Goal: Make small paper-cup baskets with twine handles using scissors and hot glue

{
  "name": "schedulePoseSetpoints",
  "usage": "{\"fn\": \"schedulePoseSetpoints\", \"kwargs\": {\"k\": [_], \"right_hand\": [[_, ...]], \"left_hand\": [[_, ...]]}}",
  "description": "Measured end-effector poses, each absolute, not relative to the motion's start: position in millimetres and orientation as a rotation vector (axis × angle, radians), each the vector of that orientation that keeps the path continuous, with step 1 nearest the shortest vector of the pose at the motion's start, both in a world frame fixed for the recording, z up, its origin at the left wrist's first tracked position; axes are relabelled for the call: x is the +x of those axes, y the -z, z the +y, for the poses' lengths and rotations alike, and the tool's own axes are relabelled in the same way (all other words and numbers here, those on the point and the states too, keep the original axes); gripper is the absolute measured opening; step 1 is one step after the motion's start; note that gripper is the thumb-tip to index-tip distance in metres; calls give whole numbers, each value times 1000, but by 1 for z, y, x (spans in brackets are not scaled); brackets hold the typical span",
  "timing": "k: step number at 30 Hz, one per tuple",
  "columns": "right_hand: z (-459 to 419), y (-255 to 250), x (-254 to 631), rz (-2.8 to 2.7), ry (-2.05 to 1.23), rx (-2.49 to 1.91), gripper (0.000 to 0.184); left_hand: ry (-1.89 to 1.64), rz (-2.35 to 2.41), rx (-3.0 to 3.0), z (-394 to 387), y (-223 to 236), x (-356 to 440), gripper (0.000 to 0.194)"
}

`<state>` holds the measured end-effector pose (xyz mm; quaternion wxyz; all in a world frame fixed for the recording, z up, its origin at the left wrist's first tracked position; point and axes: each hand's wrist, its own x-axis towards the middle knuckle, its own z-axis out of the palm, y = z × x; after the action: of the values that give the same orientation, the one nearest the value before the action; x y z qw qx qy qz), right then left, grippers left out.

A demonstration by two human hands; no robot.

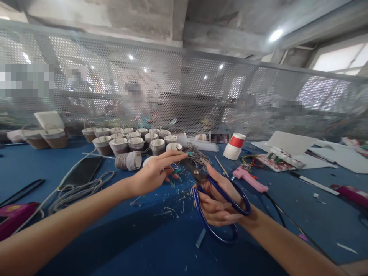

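My right hand (pixel 220 201) grips a pair of large scissors with dark blue handles (pixel 227 207); the blades point up and left toward my other hand. My left hand (pixel 156 172) is raised over the blue table (pixel 161 245), thumb and fingers pinched on a thin green strand (pixel 186 153) near the scissor blades. A tangle of grey string (pixel 198 153) lies just behind. Small string clippings (pixel 172 209) are scattered on the table under my hands.
Several small white-lined paper cup baskets (pixel 129 142) stand in rows behind. A phone (pixel 82 172) and cables (pixel 80 189) lie at left. A red-and-white cup stack (pixel 234 145), pink glue gun (pixel 248 178), white sheets (pixel 304 147) lie right. A perforated metal screen (pixel 184 96) closes the back.
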<state>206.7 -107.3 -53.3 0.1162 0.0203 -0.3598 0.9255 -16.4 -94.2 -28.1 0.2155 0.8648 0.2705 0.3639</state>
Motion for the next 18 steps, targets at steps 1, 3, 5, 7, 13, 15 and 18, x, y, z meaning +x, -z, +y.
{"fn": "schedulePoseSetpoints", "kwargs": {"k": [1, 3, 5, 7, 13, 15, 18], "right_hand": [[-107, 53, 207, -1055, -2710, 56, 87], [-106, 53, 207, -1065, -2712, 71, 88], [-105, 52, 208, -1078, -2722, 103, 89], [-104, 51, 209, -1081, -2746, 128, 89], [-103, 48, 209, -1083, -2768, 126, 90], [-104, 49, 208, -1083, -2749, 116, 89], [-106, 49, 208, -1088, -2717, 78, 89]], "left_hand": [[-1008, 748, 2389, -94, 29, -16, 66], [-1013, 742, 2375, -94, 30, -16, 66], [-1023, 735, 2366, -93, 30, -16, 64], [-1034, 727, 2366, -93, 30, -16, 63], [-1032, 726, 2393, -92, 31, -17, 61], [-1029, 726, 2404, -92, 31, -17, 61], [-1014, 726, 2408, -93, 32, -16, 61]]}}
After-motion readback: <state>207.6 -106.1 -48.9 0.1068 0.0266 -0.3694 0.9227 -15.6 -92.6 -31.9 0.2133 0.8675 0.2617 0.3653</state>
